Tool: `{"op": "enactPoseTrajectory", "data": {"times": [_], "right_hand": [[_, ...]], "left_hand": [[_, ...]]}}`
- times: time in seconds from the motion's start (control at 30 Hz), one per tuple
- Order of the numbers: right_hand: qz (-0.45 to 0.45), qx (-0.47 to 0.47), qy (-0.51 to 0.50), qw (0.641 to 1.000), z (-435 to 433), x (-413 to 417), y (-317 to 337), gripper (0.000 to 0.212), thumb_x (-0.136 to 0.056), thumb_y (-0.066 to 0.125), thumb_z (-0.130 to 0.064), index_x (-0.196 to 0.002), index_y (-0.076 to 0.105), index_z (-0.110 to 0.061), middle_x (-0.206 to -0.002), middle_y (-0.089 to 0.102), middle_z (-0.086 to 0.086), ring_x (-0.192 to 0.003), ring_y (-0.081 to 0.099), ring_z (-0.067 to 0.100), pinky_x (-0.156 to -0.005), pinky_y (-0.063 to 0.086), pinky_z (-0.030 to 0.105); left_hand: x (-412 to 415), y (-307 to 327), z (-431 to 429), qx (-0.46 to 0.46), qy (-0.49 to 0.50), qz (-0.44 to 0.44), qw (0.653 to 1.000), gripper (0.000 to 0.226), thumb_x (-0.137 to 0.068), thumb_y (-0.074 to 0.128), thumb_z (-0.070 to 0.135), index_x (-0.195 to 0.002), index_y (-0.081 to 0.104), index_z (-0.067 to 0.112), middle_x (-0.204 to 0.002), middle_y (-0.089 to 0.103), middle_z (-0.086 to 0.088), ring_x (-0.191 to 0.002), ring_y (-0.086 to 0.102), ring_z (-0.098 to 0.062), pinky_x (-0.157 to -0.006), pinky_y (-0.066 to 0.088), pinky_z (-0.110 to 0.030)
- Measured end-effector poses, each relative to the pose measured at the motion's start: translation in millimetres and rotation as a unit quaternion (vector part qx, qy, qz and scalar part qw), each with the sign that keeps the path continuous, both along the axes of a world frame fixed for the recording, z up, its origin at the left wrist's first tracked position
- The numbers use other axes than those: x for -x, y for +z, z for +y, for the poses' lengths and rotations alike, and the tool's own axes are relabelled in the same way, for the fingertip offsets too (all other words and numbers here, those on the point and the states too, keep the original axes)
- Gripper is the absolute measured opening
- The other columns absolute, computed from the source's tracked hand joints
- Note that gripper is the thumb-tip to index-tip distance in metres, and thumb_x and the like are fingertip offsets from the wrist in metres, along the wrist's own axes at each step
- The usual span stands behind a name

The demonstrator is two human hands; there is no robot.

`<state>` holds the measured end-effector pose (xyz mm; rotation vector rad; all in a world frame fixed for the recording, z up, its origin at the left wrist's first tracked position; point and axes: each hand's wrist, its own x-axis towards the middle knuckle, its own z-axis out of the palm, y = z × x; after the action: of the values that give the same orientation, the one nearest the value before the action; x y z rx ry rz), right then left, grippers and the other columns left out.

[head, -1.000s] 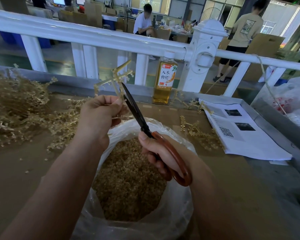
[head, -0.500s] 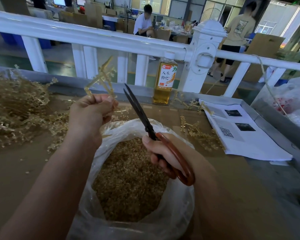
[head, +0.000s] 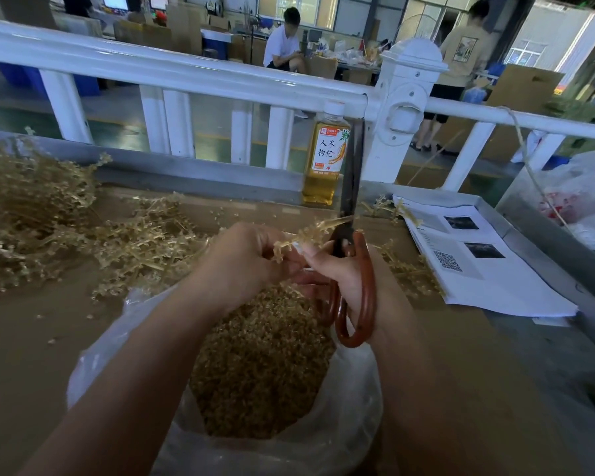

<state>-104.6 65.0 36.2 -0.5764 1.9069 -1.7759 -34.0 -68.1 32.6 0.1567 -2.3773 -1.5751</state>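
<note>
**A:** What carries it all?

**B:** A brown tabletop (head: 31, 338). The clear plastic bag (head: 97, 355) sits at its near edge, mouth open, full of small golden cuttings (head: 261, 365). There is bare tabletop to the left of the bag and to its right.

**A:** And the far edge?

**B:** Beyond the bag a grey rim closes the tabletop. A white railing (head: 186, 77) stands just behind that rim.

**A:** What crowds the bag?

**B:** A big heap of golden sprigs (head: 31, 214) lies to the far left of the bag, and its loose fringe reaches almost to the bag's rim. The printed sheets (head: 495, 280) lie to the right of the bag and apart from it. Their outer side runs close to the tabletop's raised right edge. A few stray sprigs (head: 409, 269) lie between the bag and the sheets.

**A:** The bottle?

**B:** The bottle (head: 325, 159) stands upright beyond the bag, against the far rim, with amber drink inside.

**A:** The scissors?

**B:** The scissors (head: 352, 187) are above the far side of the bag's mouth, and their blades point up across the bottle. The blades look closed or nearly so. The right hand (head: 347, 273) grasps the scissors with its fingers through the orange loops.

**A:** The other hand?

**B:** The left hand (head: 244, 262) is also above the bag's far side, just left of the scissors. It pinches one sprig (head: 310, 231) between thumb and fingertips. The sprig runs rightward from the pinch, and its tip meets the blades just above the pivot.
</note>
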Motion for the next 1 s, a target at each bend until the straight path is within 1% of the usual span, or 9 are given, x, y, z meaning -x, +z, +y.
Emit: {"op": "enactPoseTrajectory", "data": {"times": [0.23,0.37,0.47,0.5,0.57,0.7,0.83,0.93,1.0], "right_hand": [[0.055,-0.013,-0.009,0.998,0,-1,0,0.026,-0.083,0.068,-0.019,-0.096,0.064,0.003,-0.071,0.071,0.007,-0.062,0.063,0.022,-0.052,0.050,0.024],[0.018,0.022,-0.016,0.999,0,0,-1,0.039,-0.080,0.069,-0.016,-0.103,0.057,0.013,-0.071,0.068,0.010,-0.059,0.060,0.023,-0.052,0.047,0.027],[0.035,-0.011,0.008,0.999,2,0,-2,0.037,-0.078,0.072,-0.017,-0.100,0.058,0.010,-0.060,0.064,-0.001,-0.048,0.057,0.009,-0.045,0.045,0.020],[0.043,-0.029,0.020,0.998,1,0,-1,0.033,-0.077,0.073,-0.017,-0.097,0.058,0.006,-0.062,0.063,-0.002,-0.045,0.056,0.005,-0.043,0.043,0.016],[0.065,-0.068,0.039,0.995,-1,-1,0,0.027,-0.074,0.077,-0.019,-0.088,0.056,-0.008,-0.070,0.060,-0.005,-0.044,0.054,-0.005,-0.043,0.040,0.008],[0.104,-0.100,0.050,0.988,-4,-1,-1,0.034,-0.066,0.082,-0.020,-0.087,0.055,-0.019,-0.081,0.061,-0.007,-0.074,0.060,0.005,-0.067,0.047,0.020],[0.102,-0.101,0.065,0.987,-5,-1,-1,0.045,-0.063,0.083,-0.015,-0.100,0.057,-0.009,-0.090,0.065,0.002,-0.086,0.063,0.019,-0.083,0.051,0.038],[0.093,-0.086,0.085,0.988,-5,1,-2,0.037,-0.064,0.082,-0.007,-0.084,0.052,-0.015,-0.075,0.058,-0.007,-0.071,0.060,0.008,-0.072,0.051,0.023],[0.089,-0.076,0.075,0.990,-5,1,-3,0.041,-0.061,0.083,-0.006,-0.078,0.049,-0.021,-0.069,0.057,-0.010,-0.056,0.057,-0.006,-0.057,0.046,0.009]], "left_hand": [[-5,7,2,0.009,-0.016,-0.017,1.000,0.011,-0.075,0.069,0.001,-0.081,0.075,0.008,-0.081,0.074,-0.007,-0.087,0.068,-0.028,-0.091,0.050,-0.046],[-7,5,-7,-0.110,-0.027,-0.083,0.990,0.024,-0.086,0.044,-0.004,-0.097,0.064,-0.011,-0.102,0.066,-0.029,-0.103,0.058,-0.044,-0.092,0.048,-0.048],[-11,5,-4,-0.171,-0.039,-0.113,0.978,0.056,-0.092,0.036,0.043,-0.090,0.064,-0.005,-0.098,0.067,-0.025,-0.094,0.062,-0.039,-0.080,0.045,-0.040],[-10,6,-4,-0.157,-0.041,-0.128,0.978,0.071,-0.081,0.035,0.065,-0.085,0.067,0.002,-0.094,0.069,-0.021,-0.090,0.064,-0.034,-0.080,0.046,-0.039],[-8,7,-1,-0.120,-0.034,-0.137,0.983,0.075,-0.058,0.038,0.080,-0.078,0.073,0.016,-0.087,0.073,-0.012,-0.083,0.069,-0.025,-0.080,0.048,-0.040],[-5,4,3,-0.112,-0.023,-0.137,0.984,0.062,-0.061,0.045,0.075,-0.078,0.073,0.023,-0.065,0.069,0.006,-0.062,0.065,-0.008,-0.073,0.044,-0.035],[-7,5,0,-0.109,-0.072,-0.148,0.980,0.062,-0.062,0.050,0.079,-0.096,0.072,0.033,-0.090,0.073,0.010,-0.080,0.068,-0.005,-0.072,0.045,-0.031],[-8,8,-1,-0.112,-0.081,-0.159,0.977,0.028,-0.063,0.068,0.044,-0.075,0.075,0.021,-0.081,0.072,0.006,-0.079,0.066,-0.011,-0.077,0.046,-0.034],[-8,9,-3,-0.140,-0.076,-0.154,0.975,0.012,-0.059,0.062,0.024,-0.063,0.070,0.015,-0.070,0.066,0.002,-0.071,0.061,-0.012,-0.072,0.046,-0.035]]}}
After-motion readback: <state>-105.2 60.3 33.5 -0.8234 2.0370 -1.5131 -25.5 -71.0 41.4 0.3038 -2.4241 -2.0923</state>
